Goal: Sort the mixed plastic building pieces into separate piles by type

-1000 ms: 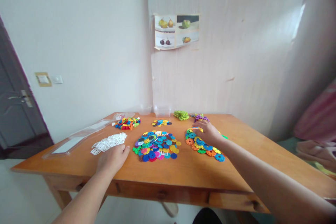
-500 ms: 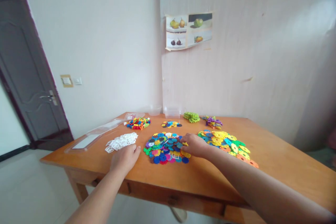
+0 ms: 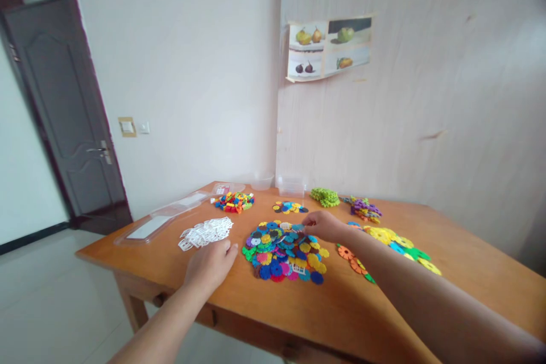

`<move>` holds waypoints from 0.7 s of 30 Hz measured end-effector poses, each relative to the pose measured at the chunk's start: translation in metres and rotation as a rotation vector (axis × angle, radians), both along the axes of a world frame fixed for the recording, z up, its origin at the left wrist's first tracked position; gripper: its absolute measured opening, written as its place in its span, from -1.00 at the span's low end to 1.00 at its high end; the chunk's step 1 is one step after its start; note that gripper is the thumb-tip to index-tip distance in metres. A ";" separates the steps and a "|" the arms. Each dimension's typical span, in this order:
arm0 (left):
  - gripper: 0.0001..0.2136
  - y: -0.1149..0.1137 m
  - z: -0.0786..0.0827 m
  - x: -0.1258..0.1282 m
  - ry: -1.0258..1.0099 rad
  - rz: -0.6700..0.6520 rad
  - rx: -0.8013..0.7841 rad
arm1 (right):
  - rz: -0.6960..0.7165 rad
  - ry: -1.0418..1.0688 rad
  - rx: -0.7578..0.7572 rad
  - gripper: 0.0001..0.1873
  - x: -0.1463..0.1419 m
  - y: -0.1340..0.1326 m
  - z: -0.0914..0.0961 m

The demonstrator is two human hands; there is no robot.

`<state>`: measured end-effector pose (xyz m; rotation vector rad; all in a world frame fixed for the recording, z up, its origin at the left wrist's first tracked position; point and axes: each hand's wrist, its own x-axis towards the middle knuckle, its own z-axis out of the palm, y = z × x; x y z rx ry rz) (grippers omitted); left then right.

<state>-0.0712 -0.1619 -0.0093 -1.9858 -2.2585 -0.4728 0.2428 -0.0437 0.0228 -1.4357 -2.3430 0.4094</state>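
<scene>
My left hand (image 3: 211, 264) lies flat on the wooden table (image 3: 341, 307), fingers stretched out, just left of a big pile of colourful toothed plastic discs (image 3: 284, 253) and below a heap of white plastic pieces (image 3: 207, 232). My right hand (image 3: 324, 224) reaches across to the far right edge of that disc pile. Its fingers are pinched together over the discs, and what they hold is too small to make out. A second spread of yellow, green and orange discs (image 3: 396, 239) lies right of my right forearm.
Further back lie a small disc cluster (image 3: 290, 206), green pieces (image 3: 325, 196), purple pieces (image 3: 364, 207) and mixed small bricks (image 3: 234, 202). Clear tubs (image 3: 291, 185) stand by the wall. A clear plastic tray (image 3: 162, 222) lies at the left corner. A door (image 3: 63, 114) is at left.
My right hand moved from the right-hand disc spread to the middle pile, then to its far edge, closing into a pinch. The view swung left. My left hand stayed on the table.
</scene>
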 end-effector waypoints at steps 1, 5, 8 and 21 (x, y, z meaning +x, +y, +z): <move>-0.60 0.000 0.000 0.000 -0.002 -0.001 0.001 | -0.008 0.010 -0.007 -0.77 -0.001 0.007 -0.001; -0.59 0.001 -0.003 -0.002 -0.014 -0.001 -0.008 | -0.057 0.031 -0.032 -0.79 -0.006 0.034 -0.004; -0.58 0.003 -0.005 -0.003 -0.018 0.004 -0.007 | -0.093 0.025 -0.034 -0.80 -0.013 0.054 -0.004; -0.58 0.002 -0.004 -0.002 -0.034 0.033 -0.024 | -0.194 0.060 0.009 -0.73 -0.020 0.076 -0.010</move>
